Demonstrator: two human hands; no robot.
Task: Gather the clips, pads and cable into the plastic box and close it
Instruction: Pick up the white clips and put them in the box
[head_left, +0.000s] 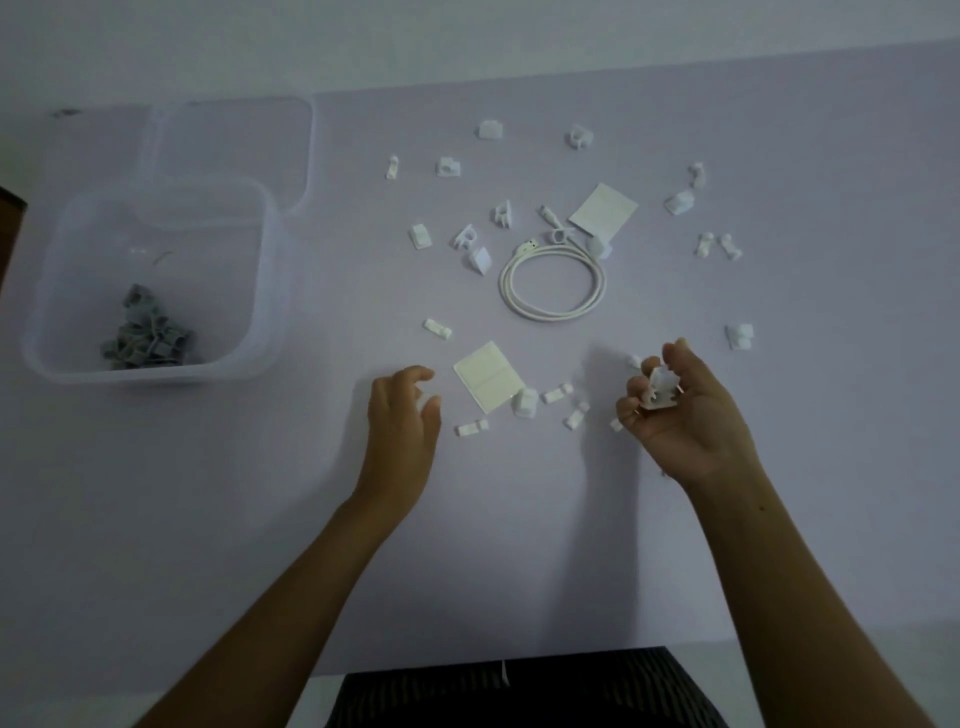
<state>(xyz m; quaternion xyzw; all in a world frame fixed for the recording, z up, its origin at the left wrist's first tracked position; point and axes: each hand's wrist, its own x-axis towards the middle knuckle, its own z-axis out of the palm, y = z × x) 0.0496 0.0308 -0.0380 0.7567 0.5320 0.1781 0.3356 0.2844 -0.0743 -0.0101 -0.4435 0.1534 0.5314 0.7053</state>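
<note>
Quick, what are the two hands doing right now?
Left hand: pinching one small white clip.
Right hand: curled around several white clips.

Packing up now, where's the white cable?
In the head view the coiled cable lies mid-table, right of the plastic box, beside the far pad.
</note>
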